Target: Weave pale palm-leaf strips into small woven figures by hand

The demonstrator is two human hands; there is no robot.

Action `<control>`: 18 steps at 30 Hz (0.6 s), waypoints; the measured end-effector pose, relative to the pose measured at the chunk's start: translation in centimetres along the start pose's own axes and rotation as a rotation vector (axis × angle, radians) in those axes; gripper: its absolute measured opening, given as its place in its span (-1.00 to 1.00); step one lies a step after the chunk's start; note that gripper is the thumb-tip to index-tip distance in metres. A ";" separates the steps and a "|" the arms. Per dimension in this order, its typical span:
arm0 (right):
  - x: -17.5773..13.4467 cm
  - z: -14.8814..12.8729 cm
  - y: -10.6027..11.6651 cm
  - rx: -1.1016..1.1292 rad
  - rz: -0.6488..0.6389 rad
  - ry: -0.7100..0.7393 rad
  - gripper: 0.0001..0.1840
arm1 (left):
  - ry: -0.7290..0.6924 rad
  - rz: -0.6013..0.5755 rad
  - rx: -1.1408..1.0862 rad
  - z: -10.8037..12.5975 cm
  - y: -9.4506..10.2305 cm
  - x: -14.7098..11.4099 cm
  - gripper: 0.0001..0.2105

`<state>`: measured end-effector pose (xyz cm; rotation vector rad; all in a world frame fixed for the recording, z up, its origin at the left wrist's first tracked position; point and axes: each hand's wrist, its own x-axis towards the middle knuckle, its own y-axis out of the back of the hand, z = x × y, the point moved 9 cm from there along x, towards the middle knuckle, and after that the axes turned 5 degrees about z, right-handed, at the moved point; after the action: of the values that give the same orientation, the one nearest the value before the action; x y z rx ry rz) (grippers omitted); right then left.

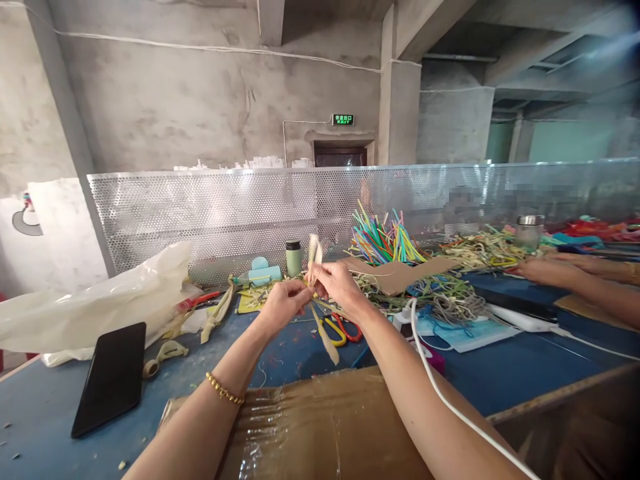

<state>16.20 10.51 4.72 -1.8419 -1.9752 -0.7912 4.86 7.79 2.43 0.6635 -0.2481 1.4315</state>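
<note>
My left hand (287, 305) and my right hand (337, 283) meet above the middle of the blue table, fingers pinched together on a pale cream strip (329, 345), perhaps cloth or ribbon. One end of it rises as a loop above the fingertips, and a tail hangs below them. My fingers cover the middle of the strip, so any knot there is hidden. Just below my right hand lie scissors handles, one yellow (336, 337) and one red (354, 331). A cardboard sheet or box (320, 427) with clear tape sits between my forearms.
A black phone (111, 380) and a plastic bag (100, 300) lie to the left. Behind my hands stand a green bottle (293, 260) and colourful thin stems (383, 237) before a perforated metal screen (240, 213). A white cable (433, 387) crosses my right forearm; another person's hands (550, 270) work at right.
</note>
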 end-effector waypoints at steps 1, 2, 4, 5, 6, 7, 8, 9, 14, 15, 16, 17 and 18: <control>0.0 -0.1 0.0 -0.004 -0.004 0.011 -0.43 | -0.005 0.013 0.022 -0.1 0.1 0.1 -0.68; 0.0 -0.1 0.0 -0.002 -0.002 0.018 -0.42 | -0.008 0.026 0.030 -0.1 0.2 0.1 -0.67; 0.0 -0.1 0.2 0.029 0.009 0.010 -0.43 | 0.001 0.048 0.013 -0.4 0.5 0.3 -0.68; 0.1 0.0 0.2 0.054 0.011 0.002 -0.43 | 0.012 0.060 -0.005 -0.5 0.6 0.3 -0.69; 0.1 0.0 0.3 0.076 0.006 -0.006 -0.45 | 0.024 0.071 -0.028 -0.7 0.7 0.4 -0.70; 0.1 0.0 0.2 0.088 -0.006 -0.010 -0.47 | 0.035 0.077 -0.053 -0.8 0.8 0.4 -0.71; 0.1 0.0 0.2 0.088 -0.021 -0.009 -0.50 | 0.044 0.077 -0.079 -0.8 0.9 0.4 -0.71; 0.1 -0.1 0.2 0.081 -0.037 -0.010 -0.53 | 0.048 0.075 -0.104 -0.8 0.9 0.4 -0.71; -0.1 -0.6 0.5 0.042 -0.043 0.003 -0.65 | 0.090 0.081 -0.227 -0.9 1.3 0.3 -0.69; -0.1 -0.8 0.5 0.047 -0.051 0.012 -0.69 | 0.117 0.077 -0.275 -1.1 1.4 0.3 -0.69; -0.1 -1.0 0.5 0.052 -0.066 0.020 -0.73 | 0.146 0.072 -0.332 -1.2 1.4 0.2 -0.70; -0.1 -1.0 0.4 0.058 -0.086 0.025 -0.75 | 0.176 0.068 -0.388 -1.4 1.5 0.2 -0.71; -0.1 -1.1 0.3 0.063 -0.107 0.031 -0.77 | 0.204 0.064 -0.437 -1.5 1.5 0.1 -0.73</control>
<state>16.34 9.76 5.56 -1.6912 -2.0690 -0.7735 3.09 8.77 1.69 0.1534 -0.4091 1.4328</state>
